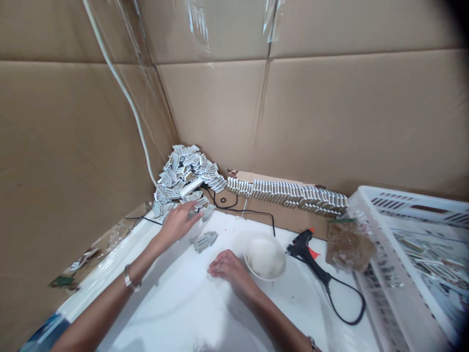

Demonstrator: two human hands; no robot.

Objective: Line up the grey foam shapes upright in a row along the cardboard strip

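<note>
My left hand reaches to the front edge of a heap of silvery, slotted metal pieces. Its thumb and fingers are apart, close to a loose piece; whether they touch one is hard to tell. Two similar pieces, overlapping, lie on the white tabletop between my hands. Low over the table, my right hand has its fingers loosely bent, with nothing visible in them. Just right of it stands a white bowl with whitish contents.
A black glue gun with an orange trigger lies right of the bowl, its cable looped. Metal pieces stand in a long row along the cardboard wall. At right are a brown plastic-wrapped block and a white crate holding metal parts.
</note>
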